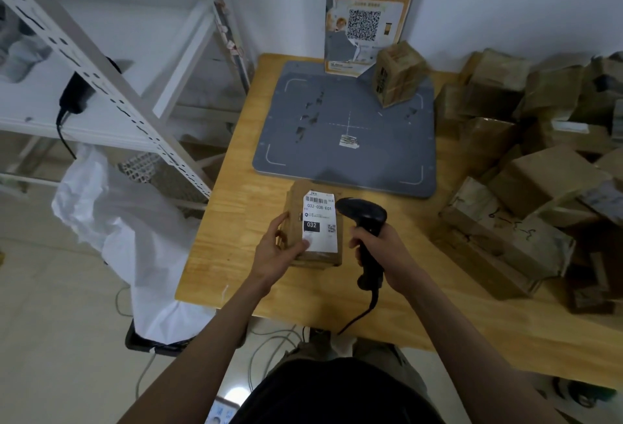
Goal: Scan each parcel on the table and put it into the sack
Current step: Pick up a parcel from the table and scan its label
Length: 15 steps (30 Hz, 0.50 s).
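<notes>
While the head view looked down on the wooden table [215, 255], these entries were noted.

Head view, left hand: the left hand [279, 251] gripped a small cardboard parcel [315, 226] by its left side, thumb laid on the white shipping label [320, 221], fingers curled round the edge.

Head view, right hand: the right hand [381, 251] was wrapped round the handle of a black handheld barcode scanner [365, 221], its head just beside the label's right edge.

Parcel's place: it rested at the near part of the table, label up, just in front of the grey scanning pad [347, 126].

Sack: a white sack [135, 228] stood open beside the table's left edge, on the floor; what it held could not be told.

Progress: judged as the scanning step on one parcel; bagging it was not yet done, and most of the work seemed left.

Counts: one parcel in hand; one more parcel [397, 74] upright on the pad's far right corner; a heap of cardboard boxes [526, 167] at the right, at least ten, exact number unclear; one scanner; one sack; two hands.
</notes>
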Each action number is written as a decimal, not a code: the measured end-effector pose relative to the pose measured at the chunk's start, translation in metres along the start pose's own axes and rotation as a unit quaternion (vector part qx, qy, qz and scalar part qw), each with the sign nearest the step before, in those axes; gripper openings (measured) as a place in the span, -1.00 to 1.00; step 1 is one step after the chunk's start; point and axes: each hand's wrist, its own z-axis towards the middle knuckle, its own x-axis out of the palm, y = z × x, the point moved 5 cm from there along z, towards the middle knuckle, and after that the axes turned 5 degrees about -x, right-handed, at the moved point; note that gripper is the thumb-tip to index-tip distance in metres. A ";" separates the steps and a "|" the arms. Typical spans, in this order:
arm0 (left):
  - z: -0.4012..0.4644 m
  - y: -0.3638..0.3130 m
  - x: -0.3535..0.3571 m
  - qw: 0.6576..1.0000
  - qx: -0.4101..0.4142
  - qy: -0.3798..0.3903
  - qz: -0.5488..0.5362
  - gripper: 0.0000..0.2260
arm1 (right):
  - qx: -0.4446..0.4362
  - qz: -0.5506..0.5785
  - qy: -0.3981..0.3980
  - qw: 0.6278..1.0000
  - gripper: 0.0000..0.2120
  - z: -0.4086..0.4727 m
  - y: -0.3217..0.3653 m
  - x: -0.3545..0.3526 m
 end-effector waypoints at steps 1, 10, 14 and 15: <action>0.000 0.000 -0.001 1.000 0.005 -0.003 0.009 -0.34 | -0.002 0.007 0.010 1.000 -0.92 -0.002 0.000 0.004; -0.004 0.008 -0.005 0.998 0.015 -0.018 0.057 -0.29 | 0.010 0.038 0.019 0.999 -0.85 -0.007 -0.005 0.013; -0.006 0.009 -0.006 0.998 0.020 -0.014 0.064 -0.30 | 0.025 0.057 0.022 0.998 -0.86 -0.008 -0.009 0.012; -0.006 0.010 -0.007 0.997 0.017 -0.015 0.067 -0.30 | 0.030 0.062 0.022 0.997 -0.86 -0.009 -0.010 0.012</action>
